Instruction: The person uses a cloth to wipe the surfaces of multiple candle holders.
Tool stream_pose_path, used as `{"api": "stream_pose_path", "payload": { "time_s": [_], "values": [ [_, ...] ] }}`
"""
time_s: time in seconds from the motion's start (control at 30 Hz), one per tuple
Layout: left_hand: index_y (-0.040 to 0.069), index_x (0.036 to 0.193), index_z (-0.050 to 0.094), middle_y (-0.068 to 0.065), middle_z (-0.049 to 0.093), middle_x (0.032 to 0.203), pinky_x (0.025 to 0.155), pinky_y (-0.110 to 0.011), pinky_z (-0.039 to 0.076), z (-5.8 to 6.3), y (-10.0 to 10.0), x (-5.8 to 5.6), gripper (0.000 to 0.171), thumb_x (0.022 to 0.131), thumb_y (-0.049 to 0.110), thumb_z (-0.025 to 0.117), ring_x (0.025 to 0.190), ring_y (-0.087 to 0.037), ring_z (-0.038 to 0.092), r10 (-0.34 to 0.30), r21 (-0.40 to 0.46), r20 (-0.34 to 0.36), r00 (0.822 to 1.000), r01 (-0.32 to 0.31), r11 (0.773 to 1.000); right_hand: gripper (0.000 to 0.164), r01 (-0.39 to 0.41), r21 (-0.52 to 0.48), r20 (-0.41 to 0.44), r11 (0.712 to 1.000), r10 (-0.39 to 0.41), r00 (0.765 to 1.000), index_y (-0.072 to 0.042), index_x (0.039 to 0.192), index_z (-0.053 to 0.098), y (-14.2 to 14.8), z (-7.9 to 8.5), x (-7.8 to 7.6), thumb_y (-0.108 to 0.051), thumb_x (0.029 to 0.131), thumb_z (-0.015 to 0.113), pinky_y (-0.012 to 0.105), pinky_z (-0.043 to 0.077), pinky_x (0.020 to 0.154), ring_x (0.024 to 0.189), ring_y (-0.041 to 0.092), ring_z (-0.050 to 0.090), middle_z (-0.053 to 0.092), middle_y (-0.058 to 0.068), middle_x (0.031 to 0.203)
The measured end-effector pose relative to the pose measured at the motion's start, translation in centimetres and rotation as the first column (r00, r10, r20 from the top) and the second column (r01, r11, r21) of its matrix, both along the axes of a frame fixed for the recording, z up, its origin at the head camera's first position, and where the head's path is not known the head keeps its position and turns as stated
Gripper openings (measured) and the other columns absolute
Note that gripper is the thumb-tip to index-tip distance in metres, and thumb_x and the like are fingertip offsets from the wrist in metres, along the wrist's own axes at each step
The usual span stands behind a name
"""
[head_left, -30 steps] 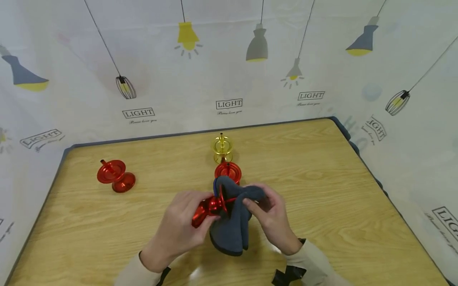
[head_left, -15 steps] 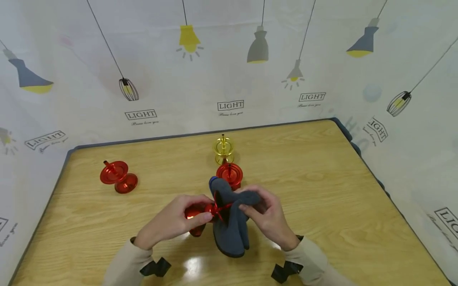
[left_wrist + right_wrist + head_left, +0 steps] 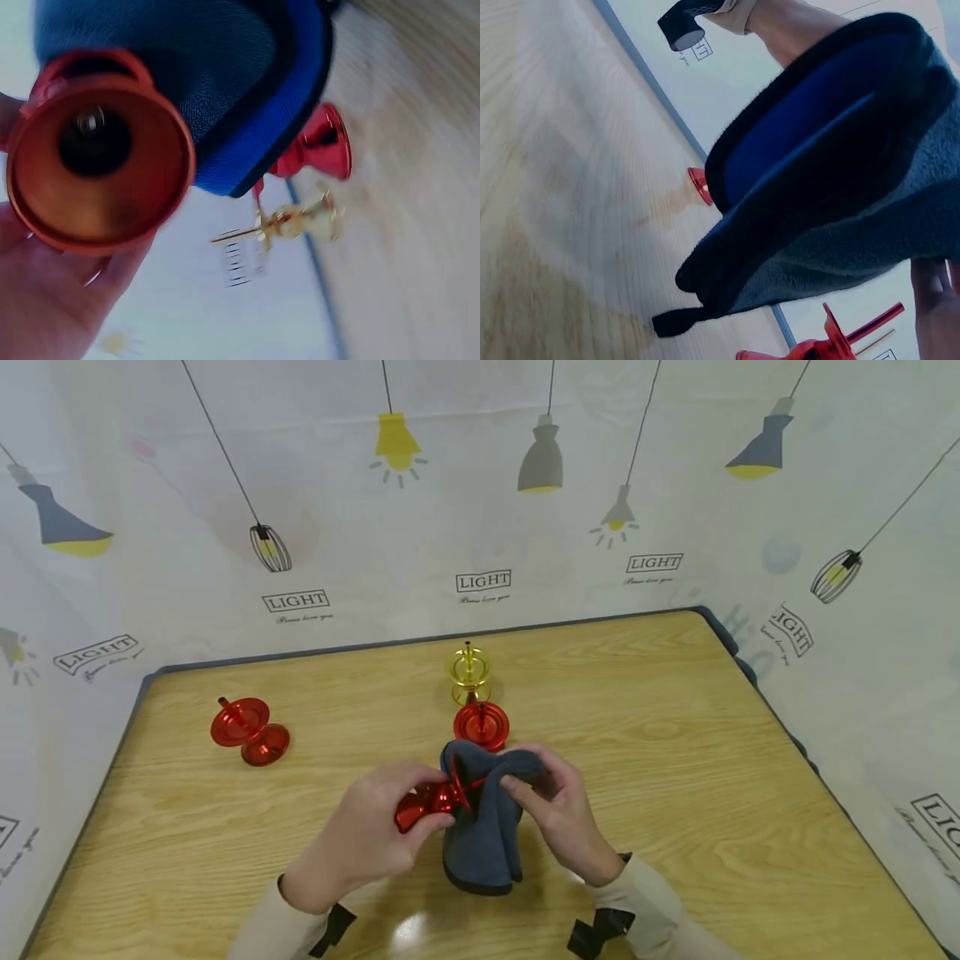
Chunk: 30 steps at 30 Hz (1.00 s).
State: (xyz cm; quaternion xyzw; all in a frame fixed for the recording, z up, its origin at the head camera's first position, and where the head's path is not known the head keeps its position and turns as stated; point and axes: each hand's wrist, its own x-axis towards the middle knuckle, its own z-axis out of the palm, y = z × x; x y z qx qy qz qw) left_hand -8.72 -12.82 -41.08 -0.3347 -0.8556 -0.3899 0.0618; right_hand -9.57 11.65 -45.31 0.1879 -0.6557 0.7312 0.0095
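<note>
In the head view, the person's left hand (image 3: 375, 818) grips a shiny red candle holder (image 3: 433, 799) of metallic finish, thumb and fingers curled round its body; the holder is tipped on its side above the table, its dish facing the right hand (image 3: 558, 810). That hand pinches a soft grey-blue cloth with dark edging (image 3: 483, 843), which is folded about the holder's thin spike and hangs down below. Just behind the cloth is a second shiny red candle holder (image 3: 482, 727), with a shiny gold candle holder (image 3: 470, 670) directly beyond it. A third shiny red candle holder (image 3: 246, 727) stands well apart, toward the left of the pale wood-grain table (image 3: 637, 735).

In the left wrist view, the hollow, round base of the gripped holder faces the camera, fingers around it, and the cloth's bright blue reverse shows.

In the right wrist view, the folded cloth covers much of the gripping fingers, a dark tab sticking out at one end.
</note>
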Motion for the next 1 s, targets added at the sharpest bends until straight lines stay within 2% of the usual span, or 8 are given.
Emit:
{"api": "stream_pose_path", "payload": {
  "time_s": [0.07,0.13,0.27,0.4,0.53,0.73,0.87,1.0],
  "values": [
    [0.004,0.112,0.07,-0.004,0.072,0.099,0.074,-0.026,0.06,-0.1,-0.7,-0.9,0.027,0.089,0.017,0.079,0.088,-0.01,0.069,-0.072,0.074,0.248,0.966,0.055,0.996,0.025,-0.023,0.011,-0.01,1.0,0.023,1.0,0.005,0.119,0.062,0.0,0.0,-0.3,-0.001,0.096,0.067,0.024,0.054,0.082,0.099,0.01,0.065,0.067,-0.002,0.113],
    [0.002,0.114,0.069,-0.008,0.072,0.101,0.077,-0.025,0.059,-0.2,-1.5,-1.9,0.025,0.096,0.018,0.071,0.089,-0.009,0.069,-0.131,0.134,0.46,0.878,0.077,0.988,0.025,-0.045,0.015,-0.013,0.999,0.045,0.999,0.004,0.119,0.062,-0.1,-0.1,-0.6,-0.001,0.096,0.066,0.024,0.055,0.083,0.1,0.01,0.065,0.067,-0.002,0.114],
    [-0.003,0.119,0.067,-0.015,0.072,0.106,0.082,-0.026,0.057,-0.7,-2.4,-3.3,0.032,0.101,0.023,0.062,0.091,-0.01,0.068,-0.173,0.156,0.585,0.792,0.099,0.983,0.025,-0.064,0.005,0.018,0.998,0.064,0.998,0.004,0.12,0.061,-0.6,-0.5,-1.4,-0.002,0.097,0.066,0.024,0.054,0.082,0.098,0.01,0.064,0.067,-0.002,0.113],
    [0.004,0.122,0.066,-0.009,0.072,0.109,0.084,-0.025,0.058,-1.0,-1.9,-2.8,0.032,0.097,0.024,0.07,0.095,-0.01,0.069,-0.079,0.12,0.451,0.889,0.027,0.992,0.027,-0.043,-0.03,0.104,0.999,0.046,0.993,0.005,0.122,0.06,-1.1,-0.5,-1.8,-0.003,0.098,0.065,0.025,0.052,0.082,0.095,0.012,0.062,0.066,-0.002,0.109],
    [0.005,0.114,0.067,-0.004,0.073,0.103,0.076,-0.027,0.06,-1.3,-0.9,-1.7,0.042,0.08,0.02,0.088,0.09,-0.012,0.069,0.074,0.03,0.008,0.997,-0.074,0.997,0.029,-0.005,-0.064,0.226,0.998,0.02,0.974,0.004,0.124,0.06,-1.4,0.2,-2.0,-0.006,0.098,0.066,0.026,0.053,0.084,0.099,0.014,0.062,0.065,-0.001,0.111],
    [0.002,0.105,0.068,-0.007,0.072,0.092,0.072,-0.037,0.06,-1.7,-0.5,-0.7,0.052,0.063,0.016,0.096,0.082,-0.019,0.069,0.172,-0.057,-0.448,0.877,-0.22,0.974,0.03,0.006,-0.094,0.336,0.996,0.026,0.942,0.002,0.124,0.061,-2.4,1.1,-2.1,-0.009,0.096,0.069,0.028,0.056,0.087,0.103,0.014,0.064,0.065,-0.001,0.112],
    [0.002,0.104,0.069,-0.008,0.074,0.092,0.069,-0.032,0.061,-1.7,-0.9,-0.7,0.045,0.069,0.016,0.094,0.079,-0.017,0.071,0.141,-0.06,-0.369,0.919,-0.175,0.983,0.029,-0.028,-0.048,0.262,0.998,0.04,0.964,0.003,0.123,0.061,-2.2,1.2,-2.1,-0.007,0.096,0.068,0.027,0.055,0.084,0.1,0.013,0.064,0.066,-0.003,0.11],
    [0.004,0.107,0.069,-0.006,0.075,0.095,0.07,-0.025,0.059,-1.4,-1.9,-1.4,0.027,0.088,0.018,0.081,0.081,-0.009,0.071,-0.005,0.066,0.092,0.996,-0.001,0.998,0.03,-0.101,0.057,0.108,0.993,0.094,0.99,0.002,0.124,0.061,-1.4,1.3,-2.4,-0.007,0.097,0.068,0.027,0.055,0.084,0.099,0.013,0.065,0.066,-0.001,0.112]
  ]
}}
